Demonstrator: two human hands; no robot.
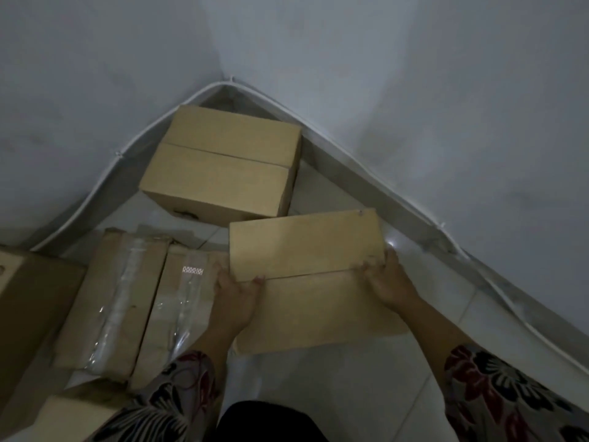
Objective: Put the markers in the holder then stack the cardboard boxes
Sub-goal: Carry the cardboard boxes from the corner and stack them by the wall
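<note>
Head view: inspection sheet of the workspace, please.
Surface: pale tiled floor, room corner.
Job's things: held cardboard box; closed box in the corner; no markers or holder seen.
Clutter: taped boxes at left.
Grippers: left hand and right hand grip the held box's sides.
Cables: white cable along the wall base.
Surroundings: grey walls, dim light.

Bare hands (236, 298); floral sleeves (497, 390), red/black/white; dark trousers (271, 422).
</note>
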